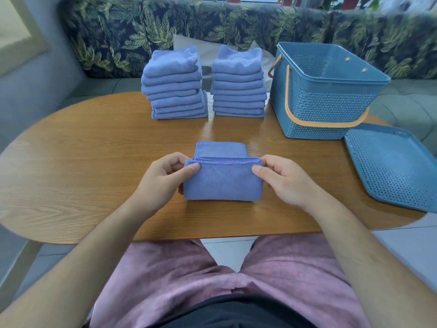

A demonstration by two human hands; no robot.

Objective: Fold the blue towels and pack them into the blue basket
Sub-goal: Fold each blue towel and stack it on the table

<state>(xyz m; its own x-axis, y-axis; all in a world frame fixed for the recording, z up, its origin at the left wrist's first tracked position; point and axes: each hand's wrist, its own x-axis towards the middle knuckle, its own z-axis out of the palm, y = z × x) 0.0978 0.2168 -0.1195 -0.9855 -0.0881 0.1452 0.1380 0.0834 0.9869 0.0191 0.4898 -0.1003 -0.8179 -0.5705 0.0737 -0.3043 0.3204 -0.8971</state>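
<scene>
Towel (223,183): near the front edge of the table (71,150), at mid-width. Folded into several layers, hemmed edges bunched along the top. Near part lifted, far part flat on the wood behind.

Left hand (163,178): pinching the towel's left end, thumb on the near face, fingers curled behind. Right hand (286,178): pinching the right end likewise, thumb in front, fingers behind. Both forearms bare, reaching in over the front edge.

Left stack (175,86) and right stack (237,91) of folded towels: at the far edge, mid-width, side by side, narrow gap between, not touching. Left stack slightly uneven, upper layers shifted.

Basket (326,107): toward the far right corner, upright, open at top, just beside the right stack. Orange handle (331,125) lowered against the front wall.

Lid (392,166): flat at the right edge, partly over it, just beside the basket's base; contact not determinable.

Behind the table: bench with leaf-print cushions (142,31). Below the front edge: pink shorts (189,280).
</scene>
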